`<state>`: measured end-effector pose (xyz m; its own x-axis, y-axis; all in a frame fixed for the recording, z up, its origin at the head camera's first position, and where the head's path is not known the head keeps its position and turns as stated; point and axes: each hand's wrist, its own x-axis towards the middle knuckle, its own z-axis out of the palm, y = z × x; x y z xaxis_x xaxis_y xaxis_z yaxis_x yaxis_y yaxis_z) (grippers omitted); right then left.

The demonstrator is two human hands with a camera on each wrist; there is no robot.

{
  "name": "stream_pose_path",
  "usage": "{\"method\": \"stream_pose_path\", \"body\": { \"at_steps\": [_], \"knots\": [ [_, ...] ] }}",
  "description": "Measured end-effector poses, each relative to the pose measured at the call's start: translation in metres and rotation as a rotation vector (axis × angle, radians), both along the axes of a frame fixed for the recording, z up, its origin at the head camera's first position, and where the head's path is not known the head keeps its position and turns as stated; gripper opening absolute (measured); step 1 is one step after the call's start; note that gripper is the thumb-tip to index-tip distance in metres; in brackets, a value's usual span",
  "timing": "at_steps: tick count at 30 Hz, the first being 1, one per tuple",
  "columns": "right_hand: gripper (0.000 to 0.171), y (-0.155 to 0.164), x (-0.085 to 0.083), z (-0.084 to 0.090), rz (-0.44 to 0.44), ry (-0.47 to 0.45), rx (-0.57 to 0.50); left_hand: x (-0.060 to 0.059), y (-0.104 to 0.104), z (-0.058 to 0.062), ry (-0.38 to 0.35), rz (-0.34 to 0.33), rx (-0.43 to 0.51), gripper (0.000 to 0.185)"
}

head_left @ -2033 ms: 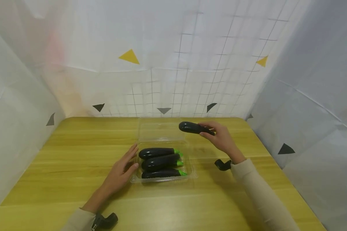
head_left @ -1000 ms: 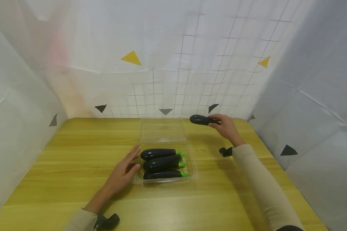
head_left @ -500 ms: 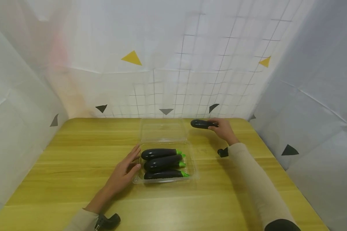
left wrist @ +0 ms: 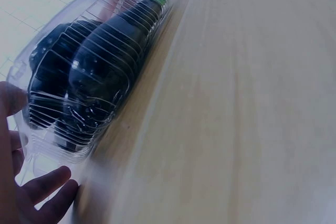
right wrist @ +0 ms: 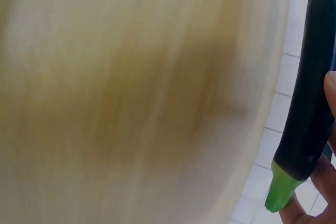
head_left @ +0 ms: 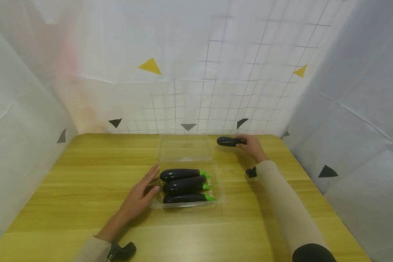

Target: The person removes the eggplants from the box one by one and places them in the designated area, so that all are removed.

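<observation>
One eggplant held at the far right of the table, three lying in the tray.

Bare wood lies open left, right and near of the clear tray (head_left: 217, 198), whose lid (head_left: 184, 147) lies flat toward the far edge. The right hand (head_left: 253, 146), arm stretched far, grips one eggplant (head_left: 227, 141) by its stem end, close to the table's (head_left: 68, 174) far edge. The left hand (head_left: 138, 198) rests flat, fingers straight, against the tray's left rim. Three eggplants (head_left: 182, 184) lie side by side inside, four in all.
</observation>
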<state>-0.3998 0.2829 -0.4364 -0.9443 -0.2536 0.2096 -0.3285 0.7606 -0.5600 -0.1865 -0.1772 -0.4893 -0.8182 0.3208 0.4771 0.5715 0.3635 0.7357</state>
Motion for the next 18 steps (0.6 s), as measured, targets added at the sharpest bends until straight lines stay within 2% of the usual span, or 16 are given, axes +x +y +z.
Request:
{"method": "stream_pose_path", "body": {
  "at_steps": [18],
  "knots": [
    [0.033, 0.003, -0.007, -0.012, 0.009, -0.02, 0.07, 0.0, 0.0, 0.002, -0.019, -0.002, -0.005, 0.062]
  ]
}}
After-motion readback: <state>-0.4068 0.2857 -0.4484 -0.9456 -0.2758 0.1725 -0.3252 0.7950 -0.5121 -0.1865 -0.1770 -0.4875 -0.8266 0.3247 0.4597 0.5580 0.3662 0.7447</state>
